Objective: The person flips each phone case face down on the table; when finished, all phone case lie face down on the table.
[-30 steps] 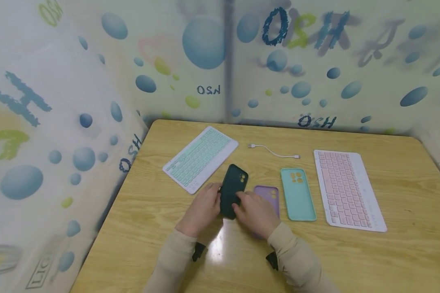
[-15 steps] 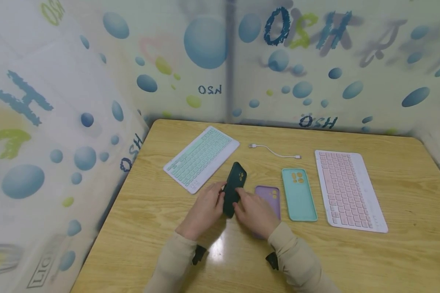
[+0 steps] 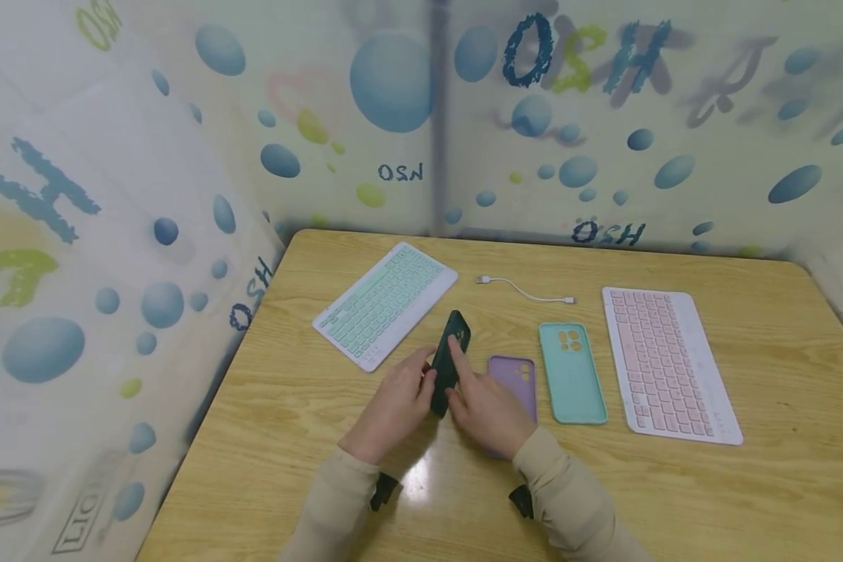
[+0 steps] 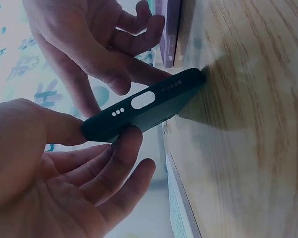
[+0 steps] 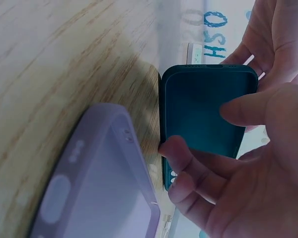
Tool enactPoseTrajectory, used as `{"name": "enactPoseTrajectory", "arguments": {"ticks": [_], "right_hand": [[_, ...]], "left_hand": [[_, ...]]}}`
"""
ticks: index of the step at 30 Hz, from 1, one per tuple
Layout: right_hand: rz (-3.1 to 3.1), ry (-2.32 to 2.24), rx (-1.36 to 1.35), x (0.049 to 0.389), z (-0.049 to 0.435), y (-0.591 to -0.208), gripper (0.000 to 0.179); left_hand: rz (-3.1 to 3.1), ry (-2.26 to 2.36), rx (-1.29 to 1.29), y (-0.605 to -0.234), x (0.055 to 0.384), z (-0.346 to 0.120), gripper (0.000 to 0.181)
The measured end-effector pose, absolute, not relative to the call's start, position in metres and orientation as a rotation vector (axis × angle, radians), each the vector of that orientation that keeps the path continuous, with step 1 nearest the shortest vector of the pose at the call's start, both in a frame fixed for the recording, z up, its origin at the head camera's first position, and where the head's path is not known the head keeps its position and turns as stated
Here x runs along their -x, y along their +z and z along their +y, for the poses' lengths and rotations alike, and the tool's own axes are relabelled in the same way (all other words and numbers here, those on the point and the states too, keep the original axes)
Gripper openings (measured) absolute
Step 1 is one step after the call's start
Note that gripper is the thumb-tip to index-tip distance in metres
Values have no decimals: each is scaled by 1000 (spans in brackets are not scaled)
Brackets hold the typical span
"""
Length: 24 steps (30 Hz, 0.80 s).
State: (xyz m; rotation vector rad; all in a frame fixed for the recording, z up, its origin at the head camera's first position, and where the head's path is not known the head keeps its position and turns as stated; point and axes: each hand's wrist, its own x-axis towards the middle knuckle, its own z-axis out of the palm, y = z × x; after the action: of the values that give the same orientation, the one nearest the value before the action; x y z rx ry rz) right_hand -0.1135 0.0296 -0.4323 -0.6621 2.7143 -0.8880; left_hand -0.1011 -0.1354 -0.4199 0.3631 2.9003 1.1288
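A dark green phone case stands tilted on its long edge over the table, slotted end toward me. My left hand grips its left side, thumb on the edge and fingers on the outer back, as the left wrist view shows on the case. From the other side my right hand touches it: the index finger points up along the inside toward the camera holes, and the thumb lies against the inner face. The other right fingers are loosely bent. A purple phone case lies partly hidden under my right hand.
A turquoise phone case and a white keyboard with pink keys lie to the right. Behind my left hand is a white keyboard with mint keys. A short white cable lies near the back edge of the wooden table.
The green case has turned from nearly face-up to a steeper, edge-on tilt. My right index finger has slid up and straightened toward its camera holes; my left hand has shifted slightly right.
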Motion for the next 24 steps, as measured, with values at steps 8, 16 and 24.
{"name": "enactPoseTrajectory", "arguments": {"ticks": [8,16,24], "right_hand": [[2699,-868,685,113,30,-433,76],[2686,-939,699,113,31,-434,74],[2626,-980,672,114,33,-435,70]], "left_hand": [[2902,1139,-425,-421,100,-134,37],[2810,1174,-357,-421,99,-134,40],[2729,1182,-339,-422,100,-135,40]]}}
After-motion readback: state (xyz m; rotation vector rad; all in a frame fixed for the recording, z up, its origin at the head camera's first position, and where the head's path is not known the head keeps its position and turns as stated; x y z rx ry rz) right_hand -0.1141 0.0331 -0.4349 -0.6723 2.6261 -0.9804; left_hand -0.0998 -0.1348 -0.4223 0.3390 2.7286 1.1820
